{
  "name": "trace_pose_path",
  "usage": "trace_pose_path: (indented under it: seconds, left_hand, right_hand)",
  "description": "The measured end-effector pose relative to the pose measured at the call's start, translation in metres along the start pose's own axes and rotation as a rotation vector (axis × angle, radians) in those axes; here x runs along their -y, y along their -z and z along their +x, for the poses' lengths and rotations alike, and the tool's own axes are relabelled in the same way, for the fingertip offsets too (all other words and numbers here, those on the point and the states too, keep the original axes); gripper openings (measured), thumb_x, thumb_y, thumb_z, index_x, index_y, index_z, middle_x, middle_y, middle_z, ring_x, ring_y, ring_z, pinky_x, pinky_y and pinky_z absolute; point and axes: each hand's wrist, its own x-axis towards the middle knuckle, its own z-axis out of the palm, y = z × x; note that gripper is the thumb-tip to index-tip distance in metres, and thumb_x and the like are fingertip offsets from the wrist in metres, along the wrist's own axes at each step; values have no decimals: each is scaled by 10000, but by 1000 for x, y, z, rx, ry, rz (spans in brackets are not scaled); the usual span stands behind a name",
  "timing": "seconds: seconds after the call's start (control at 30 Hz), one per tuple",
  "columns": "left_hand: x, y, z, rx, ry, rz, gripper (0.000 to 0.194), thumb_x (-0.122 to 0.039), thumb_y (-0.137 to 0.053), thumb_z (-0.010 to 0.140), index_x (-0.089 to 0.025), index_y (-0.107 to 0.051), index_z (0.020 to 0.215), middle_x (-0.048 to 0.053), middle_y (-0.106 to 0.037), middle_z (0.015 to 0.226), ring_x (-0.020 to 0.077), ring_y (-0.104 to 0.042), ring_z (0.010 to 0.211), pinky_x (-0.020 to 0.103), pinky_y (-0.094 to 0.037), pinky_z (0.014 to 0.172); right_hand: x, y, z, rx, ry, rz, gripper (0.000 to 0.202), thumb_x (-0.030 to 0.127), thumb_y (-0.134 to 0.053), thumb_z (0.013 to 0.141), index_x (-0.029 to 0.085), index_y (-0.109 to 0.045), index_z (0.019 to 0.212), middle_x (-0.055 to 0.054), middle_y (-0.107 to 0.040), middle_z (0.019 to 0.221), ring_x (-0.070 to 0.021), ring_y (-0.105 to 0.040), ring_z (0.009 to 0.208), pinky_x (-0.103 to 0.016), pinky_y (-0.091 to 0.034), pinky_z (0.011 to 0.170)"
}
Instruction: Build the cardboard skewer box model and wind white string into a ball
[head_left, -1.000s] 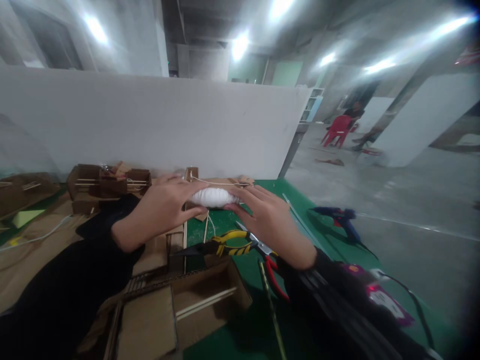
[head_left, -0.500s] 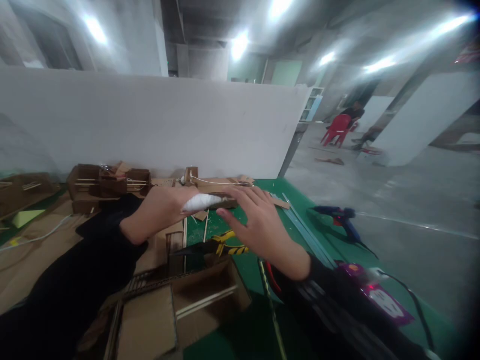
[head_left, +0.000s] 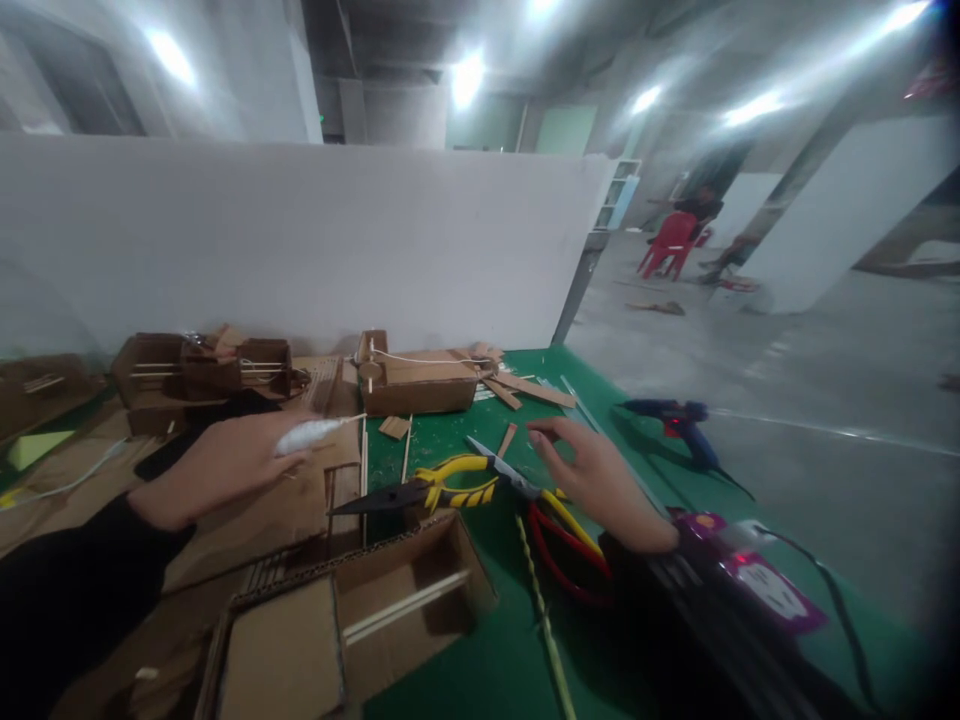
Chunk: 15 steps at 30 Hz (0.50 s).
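Green tabletop [head_left: 450, 680] and white partition [head_left: 300, 240] frame the head view: at left, the left hand [head_left: 229, 458] grips a slim white roll [head_left: 309, 434], tapering rightward to a thin pale tip, over flat cardboard [head_left: 289, 515]; at right, the empty right hand [head_left: 596, 478], loosely curled, hovers near red-handled scissors [head_left: 517, 481].

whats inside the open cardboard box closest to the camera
Pale thin sticks run through the open part of the cardboard box. A flat cardboard panel covers its left part, so whatever may be under that cannot be seen.
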Motion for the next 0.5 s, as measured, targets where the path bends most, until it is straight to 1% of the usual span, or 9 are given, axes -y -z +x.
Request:
trace_pose_path:
  seconds: [0.07,0.1,0.17,0.23,0.3,0.4,0.47,0.5]
  left_hand:
    - [0,-7,-7,32,20,49,409,-393,-462,975,-296,-530,1366,72,-627,1362,335,-632,1150,389,-507,881]
    - [-1,-10,-9,34,32,66,417,-379,-434,983,-283,-516,1380,79,-611,1381,339,-622,1168,399,-504,896]
    - [-4,-16,-13,28,50,94,409,-365,-404,986,-285,-527,1368,65,-631,1348,332,-633,1148,384,-507,883]
    - [-8,-19,-15,11,69,118,382,-377,-402,984,-340,-550,1335,16,-685,1233,307,-666,1063,337,-511,803]
    - [-12,-21,-16,-19,105,146,340,-421,-399,984,-377,-595,1259,-4,-720,1048,291,-686,917,302,-476,669]
    - [-14,-22,-15,-40,147,173,327,-464,-404,980,-335,-676,1109,23,-694,825,272,-662,726,273,-364,547]
    - [-13,-23,-14,-25,141,176,313,-428,-428,980,-313,-699,1086,33,-680,787,243,-647,662,261,-327,525]
    - [-12,-24,-14,-12,135,176,302,-400,-441,981,-300,-700,1100,33,-680,794,222,-639,640,256,-330,524]
  right_hand:
    - [-3,-1,-3,2,-38,17,278,345,-464,977,169,-676,1011,-84,-737,938,-228,-694,839,-333,-525,727]
    - [-4,-1,-5,6,-51,25,281,345,-464,974,167,-681,1003,-82,-740,925,-225,-695,819,-327,-525,708]
    - [-2,-3,-7,22,-61,41,286,347,-468,971,169,-691,986,-75,-746,895,-221,-693,778,-316,-521,676]
    - [1,-5,-8,40,-56,59,287,343,-466,973,172,-698,971,-71,-749,885,-215,-689,756,-306,-514,660]
    - [5,-7,-10,53,-46,77,287,337,-461,979,176,-698,955,-69,-750,890,-211,-687,763,-301,-507,678]
    - [11,-9,-12,64,-36,96,282,333,-458,983,182,-694,947,-66,-749,901,-216,-685,783,-307,-494,708]
    - [14,-9,-13,72,-36,107,276,336,-464,977,184,-694,964,-69,-752,913,-223,-687,794,-312,-489,713]
    - [14,-8,-13,77,-36,114,275,337,-468,974,183,-696,971,-71,-753,920,-226,-689,803,-313,-489,719]
